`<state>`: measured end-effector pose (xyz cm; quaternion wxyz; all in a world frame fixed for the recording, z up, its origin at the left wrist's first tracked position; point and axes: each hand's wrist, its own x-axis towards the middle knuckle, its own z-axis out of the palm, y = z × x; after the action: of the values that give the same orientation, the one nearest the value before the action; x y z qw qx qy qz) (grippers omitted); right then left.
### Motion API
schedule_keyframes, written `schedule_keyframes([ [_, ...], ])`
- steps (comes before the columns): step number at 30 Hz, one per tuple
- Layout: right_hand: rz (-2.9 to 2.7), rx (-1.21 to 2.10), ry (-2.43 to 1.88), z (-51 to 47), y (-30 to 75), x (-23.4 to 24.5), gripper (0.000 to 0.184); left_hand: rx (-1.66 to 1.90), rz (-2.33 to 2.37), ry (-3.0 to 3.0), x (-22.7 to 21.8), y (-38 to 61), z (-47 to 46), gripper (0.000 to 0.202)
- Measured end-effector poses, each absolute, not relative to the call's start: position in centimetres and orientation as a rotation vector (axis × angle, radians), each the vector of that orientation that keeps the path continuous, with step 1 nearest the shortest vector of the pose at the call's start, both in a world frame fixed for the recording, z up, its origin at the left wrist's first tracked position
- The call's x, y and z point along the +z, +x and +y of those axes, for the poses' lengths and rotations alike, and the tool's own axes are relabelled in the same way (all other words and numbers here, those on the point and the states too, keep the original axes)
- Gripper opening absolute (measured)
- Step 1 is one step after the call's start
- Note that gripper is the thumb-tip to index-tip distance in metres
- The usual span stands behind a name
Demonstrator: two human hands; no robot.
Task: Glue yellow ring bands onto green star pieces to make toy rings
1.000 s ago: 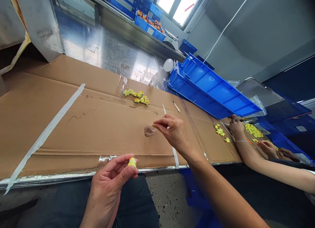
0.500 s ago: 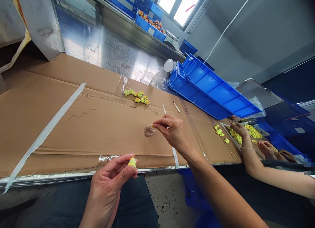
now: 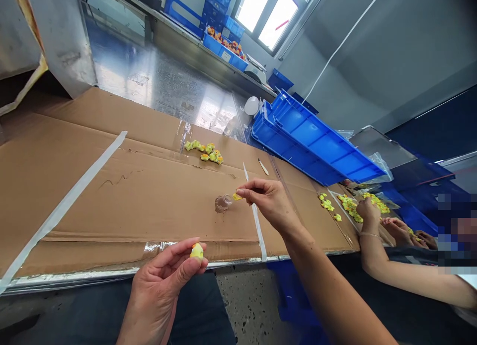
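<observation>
Near the table's front edge, my left hand (image 3: 164, 280) pinches a small yellow figure (image 3: 197, 251) with an orange spot between thumb and fingers. Over the cardboard, my right hand (image 3: 270, 201) grips a small yellow piece (image 3: 237, 197) by its end; its exact kind is too small to tell. Just left of that piece, apart from my fingertips, a small clear cup (image 3: 225, 201) stands beside a brownish smear. Farther back on the cardboard (image 3: 156, 201) lies a cluster of several yellow-and-orange figures (image 3: 213, 156).
A pen-like tool (image 3: 263, 167) lies beyond my right hand. Blue crates (image 3: 309, 136) stand at the back right. On the right, a co-worker's arm (image 3: 395, 275) reaches over many yellow figures (image 3: 348, 207). White tape strips (image 3: 70, 206) cross the cardboard.
My right hand has drawn slightly right, away from the cup, and the yellow piece in its fingers now shows clearly. My left hand keeps hold of its figure, which is turned slightly.
</observation>
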<state>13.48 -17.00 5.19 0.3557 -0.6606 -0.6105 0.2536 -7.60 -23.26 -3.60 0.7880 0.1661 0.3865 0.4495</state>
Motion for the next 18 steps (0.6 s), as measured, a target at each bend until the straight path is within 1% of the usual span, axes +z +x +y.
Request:
schedule_keyframes([
  [4,-1.434,0.823,-1.653,-16.7,14.1,4.9,0.02,0.985,0.817,0.351,-3.2,-7.5,-23.3,0.034],
  [8,-1.345,0.897,-1.615,-16.4,14.6,4.4,0.024,0.964,0.808,0.327,-2.9,-7.3,-23.3,0.036],
  [14,-1.291,0.92,-1.57,-16.7,14.0,5.0,0.018,0.985,0.694,0.242,-3.1,-6.6,-23.2,0.029],
  [18,-1.275,0.936,-1.525,-17.8,12.8,6.1,0.015,1.026,0.691,0.152,-2.2,-6.3,-23.2,0.029],
])
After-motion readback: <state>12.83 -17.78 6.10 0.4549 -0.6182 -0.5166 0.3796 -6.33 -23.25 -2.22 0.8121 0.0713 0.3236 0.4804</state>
